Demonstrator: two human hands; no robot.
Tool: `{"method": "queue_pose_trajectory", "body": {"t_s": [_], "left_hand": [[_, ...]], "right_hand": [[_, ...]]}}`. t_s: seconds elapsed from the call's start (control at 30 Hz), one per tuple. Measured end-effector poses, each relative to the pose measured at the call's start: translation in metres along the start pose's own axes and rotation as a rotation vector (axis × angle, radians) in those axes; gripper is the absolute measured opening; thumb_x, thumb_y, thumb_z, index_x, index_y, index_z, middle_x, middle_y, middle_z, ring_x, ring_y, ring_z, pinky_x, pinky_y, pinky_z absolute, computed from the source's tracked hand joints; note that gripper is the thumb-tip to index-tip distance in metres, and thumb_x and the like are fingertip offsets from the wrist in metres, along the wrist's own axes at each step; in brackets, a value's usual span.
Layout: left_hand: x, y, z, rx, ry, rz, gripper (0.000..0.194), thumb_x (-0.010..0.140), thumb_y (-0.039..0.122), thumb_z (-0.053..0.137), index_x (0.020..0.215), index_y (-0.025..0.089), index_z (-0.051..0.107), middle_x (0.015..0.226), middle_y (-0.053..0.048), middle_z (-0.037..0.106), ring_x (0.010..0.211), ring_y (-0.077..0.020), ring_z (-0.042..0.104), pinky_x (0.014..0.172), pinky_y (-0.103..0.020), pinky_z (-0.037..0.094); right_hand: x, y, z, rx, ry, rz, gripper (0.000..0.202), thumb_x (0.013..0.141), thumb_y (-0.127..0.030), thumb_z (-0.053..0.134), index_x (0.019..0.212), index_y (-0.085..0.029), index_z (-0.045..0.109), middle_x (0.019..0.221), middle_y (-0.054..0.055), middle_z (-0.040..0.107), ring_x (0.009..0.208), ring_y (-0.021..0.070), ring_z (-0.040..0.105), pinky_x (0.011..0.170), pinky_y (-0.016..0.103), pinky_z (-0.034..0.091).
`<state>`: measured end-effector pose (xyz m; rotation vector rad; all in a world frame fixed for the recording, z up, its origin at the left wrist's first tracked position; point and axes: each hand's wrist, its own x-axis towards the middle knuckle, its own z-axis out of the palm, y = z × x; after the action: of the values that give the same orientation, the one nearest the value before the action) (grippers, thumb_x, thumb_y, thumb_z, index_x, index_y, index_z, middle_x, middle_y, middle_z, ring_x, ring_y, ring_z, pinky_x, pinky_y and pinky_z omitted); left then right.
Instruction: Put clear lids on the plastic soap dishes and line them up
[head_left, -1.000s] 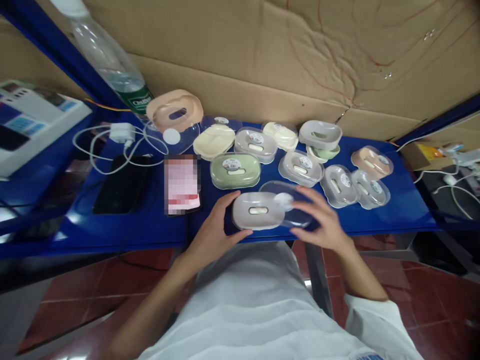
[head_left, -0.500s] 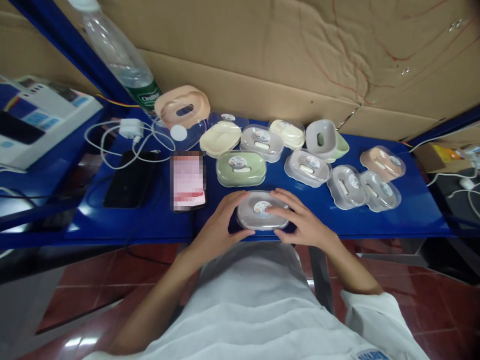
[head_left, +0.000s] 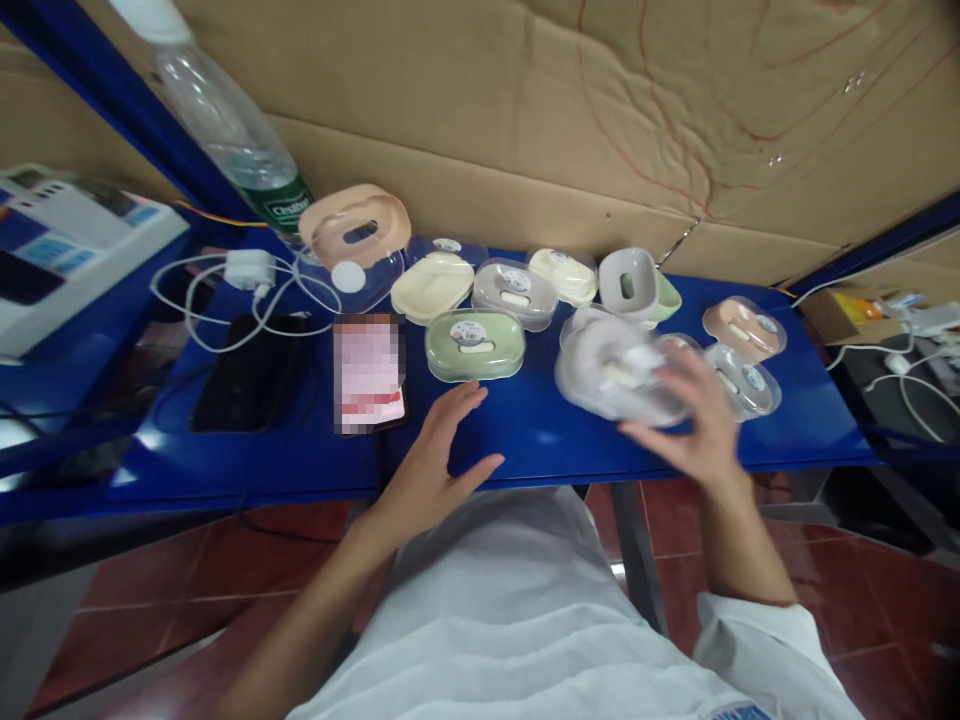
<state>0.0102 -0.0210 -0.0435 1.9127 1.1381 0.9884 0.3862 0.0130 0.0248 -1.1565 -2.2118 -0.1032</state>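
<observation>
Head view: the right hand [head_left: 701, 430] grasps a pale grey, oval plastic box [head_left: 611, 375] by its right end, thumb at the near side and fingers over the top. Motion blur hides its fine outline and the seating of its clear lid. The left hand [head_left: 424, 465] is released, thumb and fingers parted, nothing between them, above the near part of the blue table [head_left: 532, 435]. The grey box is right of the table's middle and overlaps, in this view, other lidded grey boxes; contact with them cannot be told.

Likely faults, as judged: (a) collision, since the grey box moves among closely set neighbours, including the lidded grey plastic box [head_left: 739, 385] at right, and a low path could push one aside; (b) separation, since a one-handed grip bearing mostly on a loosely seated lid could let the base drop; (c) toppling, since the tilted grey plastic tray [head_left: 617, 280] beside the pale green plastic tray [head_left: 667, 298] appears poorly supported, and a knock from the front could tip it.
</observation>
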Motion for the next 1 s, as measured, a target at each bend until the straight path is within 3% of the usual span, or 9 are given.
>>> {"method": "queue_pose_trajectory", "body": {"t_s": [0.07, 0.17, 0.23, 0.3, 0.4, 0.53, 0.67, 0.87, 1.0], "left_hand": [[0.001, 0.003, 0.0, 0.04, -0.003, -0.002, 0.067, 0.106, 0.036, 0.069, 0.165, 0.037, 0.038, 0.169, -0.011, 0.045, 0.157, -0.0302, 0.049, 0.129, -0.054, 0.048], [0.002, 0.007, 0.002, 0.117, -0.012, -0.014, 0.061, 0.108, 0.035, 0.065, 0.163, 0.036, 0.041, 0.167, -0.01, 0.047, 0.156, -0.0289, 0.05, 0.128, -0.052, 0.049], [0.003, 0.009, 0.003, 0.161, -0.03, -0.019, 0.056, 0.109, 0.035, 0.063, 0.161, 0.035, 0.044, 0.167, -0.01, 0.048, 0.154, -0.0277, 0.052, 0.126, -0.05, 0.051], [0.002, 0.009, 0.006, 0.196, -0.041, -0.015, 0.05, 0.109, 0.035, 0.061, 0.158, 0.035, 0.049, 0.166, -0.009, 0.049, 0.152, -0.0269, 0.055, 0.125, -0.048, 0.052], [0.001, 0.007, 0.008, 0.231, -0.039, -0.001, 0.041, 0.11, 0.036, 0.06, 0.15, 0.032, 0.058, 0.163, -0.008, 0.054, 0.149, -0.0272, 0.059, 0.124, -0.049, 0.053], [0.0, 0.005, 0.009, 0.272, -0.05, 0.008, 0.034, 0.11, 0.039, 0.058, 0.142, 0.03, 0.065, 0.157, -0.009, 0.06, 0.144, -0.0288, 0.062, 0.121, -0.051, 0.055], [0.0, 0.006, 0.011, 0.321, -0.053, 0.021, 0.033, 0.11, 0.039, 0.058, 0.14, 0.028, 0.068, 0.154, -0.01, 0.063, 0.14, -0.0298, 0.064, 0.118, -0.052, 0.057], [0.0, 0.005, 0.013, 0.344, -0.043, 0.042, 0.031, 0.109, 0.037, 0.06, 0.136, 0.028, 0.071, 0.152, -0.01, 0.065, 0.139, -0.0299, 0.065, 0.118, -0.051, 0.057], [-0.001, 0.005, 0.012, 0.36, -0.052, 0.05, 0.031, 0.109, 0.036, 0.06, 0.136, 0.027, 0.071, 0.152, -0.01, 0.065, 0.139, -0.0301, 0.065, 0.117, -0.051, 0.057]], "right_hand": [[0.011, 0.051, -0.032, -0.218, 0.166, 0.173, 0.076, 0.094, -0.058, 0.08, 0.159, -0.033, 0.05, 0.163, 0.015, 0.056, 0.157, 0.0382, 0.05, 0.128, 0.061, 0.043], [0.033, 0.13, -0.06, -0.45, 0.105, 0.457, 0.073, 0.094, -0.056, 0.077, 0.153, -0.02, 0.054, 0.151, 0.021, 0.063, 0.145, 0.0337, 0.06, 0.123, 0.05, 0.047], [0.046, 0.167, -0.059, -0.514, 0.001, 0.566, 0.07, 0.092, -0.05, 0.081, 0.149, -0.017, 0.059, 0.146, 0.021, 0.066, 0.142, 0.0336, 0.06, 0.12, 0.045, 0.047], [0.057, 0.188, -0.046, -0.526, -0.097, 0.606, 0.069, 0.092, -0.048, 0.082, 0.15, -0.019, 0.06, 0.149, 0.019, 0.065, 0.14, 0.0333, 0.061, 0.117, 0.042, 0.047], [0.063, 0.197, -0.02, -0.523, -0.203, 0.649, 0.069, 0.094, -0.045, 0.078, 0.156, -0.023, 0.056, 0.16, 0.019, 0.056, 0.14, 0.0334, 0.06, 0.118, 0.044, 0.047], [0.061, 0.196, -0.001, -0.507, -0.213, 0.65, 0.072, 0.099, -0.038, 0.073, 0.162, -0.016, 0.049, 0.17, 0.027, 0.041, 0.157, 0.0356, 0.044, 0.126, 0.049, 0.038], [0.058, 0.193, -0.003, -0.436, -0.256, 0.641, 0.077, 0.101, -0.043, 0.072, 0.167, -0.016, 0.044, 0.175, 0.029, 0.033, 0.159, 0.0373, 0.042, 0.126, 0.051, 0.038], [0.065, 0.179, -0.005, -0.487, -0.356, 0.592, 0.083, 0.098, -0.044, 0.076, 0.169, -0.021, 0.04, 0.179, 0.03, 0.025, 0.166, 0.0472, 0.024, 0.125, 0.077, 0.024], [0.07, 0.175, 0.0, -0.453, -0.382, 0.55, 0.079, 0.099, -0.042, 0.073, 0.168, -0.016, 0.043, 0.177, 0.033, 0.028, 0.162, 0.0458, 0.035, 0.125, 0.069, 0.031]]}}
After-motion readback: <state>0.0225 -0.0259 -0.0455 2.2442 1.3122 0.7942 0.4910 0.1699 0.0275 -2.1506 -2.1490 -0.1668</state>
